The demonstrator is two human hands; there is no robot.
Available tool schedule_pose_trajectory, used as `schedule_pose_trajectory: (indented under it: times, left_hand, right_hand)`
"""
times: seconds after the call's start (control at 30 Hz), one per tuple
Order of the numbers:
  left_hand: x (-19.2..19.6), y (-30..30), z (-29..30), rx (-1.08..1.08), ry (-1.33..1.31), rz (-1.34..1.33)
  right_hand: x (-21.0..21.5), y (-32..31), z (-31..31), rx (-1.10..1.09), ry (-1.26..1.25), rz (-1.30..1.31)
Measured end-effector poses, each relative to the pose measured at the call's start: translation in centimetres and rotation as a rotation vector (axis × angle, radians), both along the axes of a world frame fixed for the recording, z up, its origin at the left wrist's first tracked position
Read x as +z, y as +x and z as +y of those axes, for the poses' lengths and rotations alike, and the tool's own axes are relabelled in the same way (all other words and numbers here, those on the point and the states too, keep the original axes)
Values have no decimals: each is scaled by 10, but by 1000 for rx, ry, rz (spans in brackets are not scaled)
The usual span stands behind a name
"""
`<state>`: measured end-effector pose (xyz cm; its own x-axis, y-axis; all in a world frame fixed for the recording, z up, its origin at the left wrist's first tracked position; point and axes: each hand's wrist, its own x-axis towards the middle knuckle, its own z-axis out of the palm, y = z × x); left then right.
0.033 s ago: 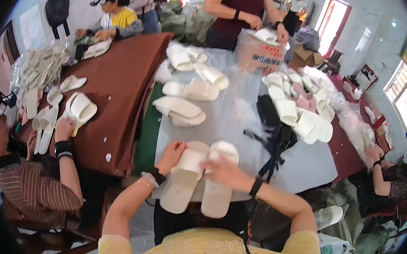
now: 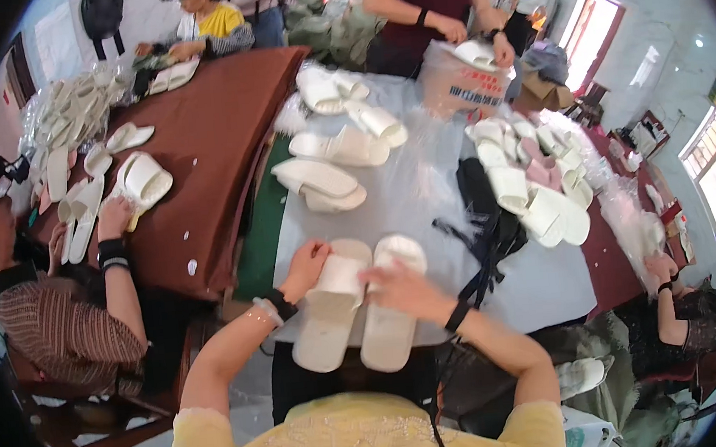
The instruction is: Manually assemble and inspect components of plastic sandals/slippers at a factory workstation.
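A pair of white slide slippers lies side by side on the grey-covered table, heels at its near edge. My left hand is at the outer side of the left slipper, its fingers closed at the strap edge. My right hand reaches across the right slipper, slightly blurred. Its fingertips pinch at the inner edge of that slipper's strap, in the gap between the two. More white slippers sit in loose pairs farther up the table. What the fingertips grip is partly hidden.
Black straps or cloth lie right of my hands, beside a heap of white slippers with a pinkish one among them. Across the table a person handles a slipper over a plastic-wrapped box. Another works at the brown table to the left.
The whole view has shifted slightly, so the table and slippers appear a little higher. My right hand's fingertips have moved slightly rightward at the strap. My left hand stays at the left slipper.
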<state>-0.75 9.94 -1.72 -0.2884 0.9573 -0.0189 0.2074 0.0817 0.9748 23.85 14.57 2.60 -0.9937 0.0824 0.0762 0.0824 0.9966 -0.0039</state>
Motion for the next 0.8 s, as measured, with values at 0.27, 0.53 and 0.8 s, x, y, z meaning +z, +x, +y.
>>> schedule_pose_trajectory:
  times: [0.27,0.53,0.8]
  left_hand:
    - [45,42,14,125,275,-43]
    - [97,80,8,-76,356,-415]
    - [77,86,5,-93,233,-365]
  right_hand:
    - [28,-2,17,-660,-1250,738]
    - [22,-5,19,-688,-1823,1255]
    - [18,-20,-7,-741,-1432,1113]
